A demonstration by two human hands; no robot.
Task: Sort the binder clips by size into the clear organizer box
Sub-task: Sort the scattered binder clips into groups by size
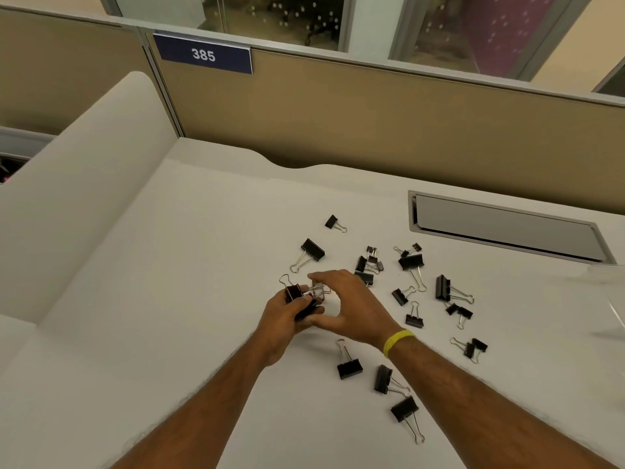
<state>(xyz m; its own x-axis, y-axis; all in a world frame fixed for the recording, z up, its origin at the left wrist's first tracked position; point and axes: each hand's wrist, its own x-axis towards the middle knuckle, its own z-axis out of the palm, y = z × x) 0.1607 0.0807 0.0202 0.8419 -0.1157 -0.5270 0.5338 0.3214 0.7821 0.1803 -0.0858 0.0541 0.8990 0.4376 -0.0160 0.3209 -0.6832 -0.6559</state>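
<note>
Seen from the head, the left hand curls round a bunch of black clips just above the white desk, with wire handles poking out past its fingers. The right hand, which wears a yellow wristband, arches beside it with fingers and thumb stretched out over the bunch, and it grips nothing that shows. More clips lie loose on the desk. A large clip lies beyond the hands, a small clip farther back and a tangle behind the right hand, and others are scattered to the right and toward the near edge. The clear box shows faintly at the right edge, cut off and well apart from the hands. A grey hatch is set in the desk behind the clips. A tan partition bears a sign reading 385.
</note>
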